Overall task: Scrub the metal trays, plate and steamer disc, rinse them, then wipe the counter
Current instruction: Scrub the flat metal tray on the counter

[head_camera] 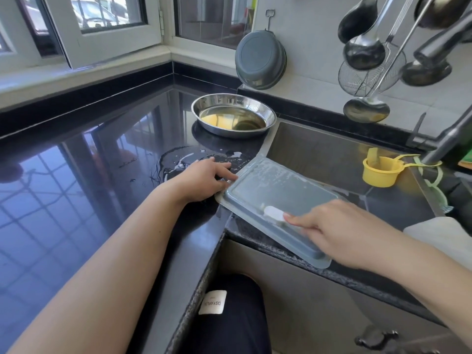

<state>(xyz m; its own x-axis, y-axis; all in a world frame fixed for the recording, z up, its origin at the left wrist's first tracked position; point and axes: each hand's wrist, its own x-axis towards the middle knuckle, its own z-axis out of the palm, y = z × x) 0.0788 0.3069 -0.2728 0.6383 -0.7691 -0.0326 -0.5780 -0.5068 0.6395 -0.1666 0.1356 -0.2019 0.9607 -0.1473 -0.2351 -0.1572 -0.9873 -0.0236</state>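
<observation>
Across the sink's (319,149) near-left corner, the tray (265,190) lies inverted, half on the bench (76,162), half overhanging the basin. Left hand (204,178) presses its 9 o'clock edge with near-straight fingers; right hand (332,228) grips a white scrubber (274,212) at 5 o'clock. Risk: hard strokes on the soapy, overhanging tray could slide or tip it into the sink.

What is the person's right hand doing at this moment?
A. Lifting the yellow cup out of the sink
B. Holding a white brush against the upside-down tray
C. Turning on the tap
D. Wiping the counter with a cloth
B: the right hand grips a white brush pressed on the soapy tray, which lies upside down across the sink's corner.
</observation>
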